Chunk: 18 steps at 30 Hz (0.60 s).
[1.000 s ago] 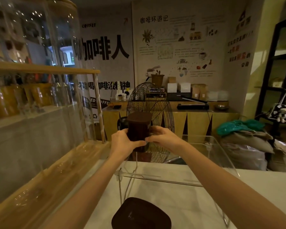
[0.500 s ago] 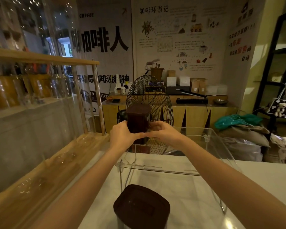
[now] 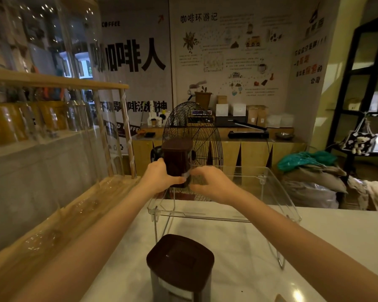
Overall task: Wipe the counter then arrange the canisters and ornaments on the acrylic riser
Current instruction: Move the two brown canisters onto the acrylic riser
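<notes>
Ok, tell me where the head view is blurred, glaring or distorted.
Head view: dim, warm light; the right hand is motion-blurred beside the dark canister; glare spots on the white counter at lower right; wide-angle bending curves the edges; the glass jars at left are soft.

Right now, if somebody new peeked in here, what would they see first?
First, the two hands, left hand and right hand, around a dark brown canister at the back left of the clear acrylic riser. Next, a second brown-lidded canister standing on the white counter, close to the camera. Behind the riser stands a big black wire fan.
</notes>
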Each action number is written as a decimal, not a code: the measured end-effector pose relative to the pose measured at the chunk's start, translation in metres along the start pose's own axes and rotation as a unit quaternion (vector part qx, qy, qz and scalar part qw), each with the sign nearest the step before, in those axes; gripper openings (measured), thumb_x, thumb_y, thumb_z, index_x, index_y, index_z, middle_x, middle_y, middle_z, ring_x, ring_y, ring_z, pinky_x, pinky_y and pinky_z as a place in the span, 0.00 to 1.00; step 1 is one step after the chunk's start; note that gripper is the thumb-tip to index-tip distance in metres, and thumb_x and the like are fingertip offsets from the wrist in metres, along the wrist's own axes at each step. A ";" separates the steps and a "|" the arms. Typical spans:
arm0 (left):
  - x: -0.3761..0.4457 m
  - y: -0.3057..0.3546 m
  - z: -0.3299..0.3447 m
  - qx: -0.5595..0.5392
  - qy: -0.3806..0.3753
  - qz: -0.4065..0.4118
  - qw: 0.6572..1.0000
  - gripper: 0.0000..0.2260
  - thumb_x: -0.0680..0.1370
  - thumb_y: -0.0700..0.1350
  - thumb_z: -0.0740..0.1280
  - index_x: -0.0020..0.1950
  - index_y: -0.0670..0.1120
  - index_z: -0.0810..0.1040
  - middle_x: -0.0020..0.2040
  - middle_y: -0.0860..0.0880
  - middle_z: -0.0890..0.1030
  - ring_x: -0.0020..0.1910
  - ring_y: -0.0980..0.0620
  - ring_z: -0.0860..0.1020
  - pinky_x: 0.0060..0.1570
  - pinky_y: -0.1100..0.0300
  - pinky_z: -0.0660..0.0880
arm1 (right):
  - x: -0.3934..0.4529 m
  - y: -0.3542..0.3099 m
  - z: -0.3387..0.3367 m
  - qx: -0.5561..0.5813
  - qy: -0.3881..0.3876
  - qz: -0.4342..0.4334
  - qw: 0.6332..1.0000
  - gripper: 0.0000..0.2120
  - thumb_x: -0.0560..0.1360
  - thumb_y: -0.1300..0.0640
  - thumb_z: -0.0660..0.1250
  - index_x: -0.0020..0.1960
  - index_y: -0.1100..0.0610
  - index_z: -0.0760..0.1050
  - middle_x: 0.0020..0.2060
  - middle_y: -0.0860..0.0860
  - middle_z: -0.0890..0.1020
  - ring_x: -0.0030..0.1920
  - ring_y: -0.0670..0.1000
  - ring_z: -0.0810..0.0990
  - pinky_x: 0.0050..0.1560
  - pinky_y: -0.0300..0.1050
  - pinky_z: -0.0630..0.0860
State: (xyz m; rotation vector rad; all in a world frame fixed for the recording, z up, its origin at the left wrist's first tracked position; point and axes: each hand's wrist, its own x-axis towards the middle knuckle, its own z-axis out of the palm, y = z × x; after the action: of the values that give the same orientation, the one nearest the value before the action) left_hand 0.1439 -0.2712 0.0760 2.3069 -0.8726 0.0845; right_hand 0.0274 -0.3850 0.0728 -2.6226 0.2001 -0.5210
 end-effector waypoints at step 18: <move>-0.098 -0.007 -0.038 0.179 -0.002 0.177 0.968 0.23 0.76 0.57 0.57 0.69 0.50 0.64 0.72 0.49 0.65 0.71 0.51 0.63 0.68 0.54 0.63 | -0.134 -0.009 -0.012 -0.137 -0.046 -0.102 0.984 0.16 0.76 0.53 0.60 0.63 0.50 0.69 0.63 0.47 0.73 0.65 0.46 0.67 0.65 0.40 0.64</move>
State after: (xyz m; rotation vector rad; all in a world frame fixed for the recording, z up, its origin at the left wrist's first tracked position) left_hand 0.0786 -0.1885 0.0745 2.4451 -1.3586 0.4239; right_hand -0.1002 -0.3518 0.0434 -2.9484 -0.0303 -0.4667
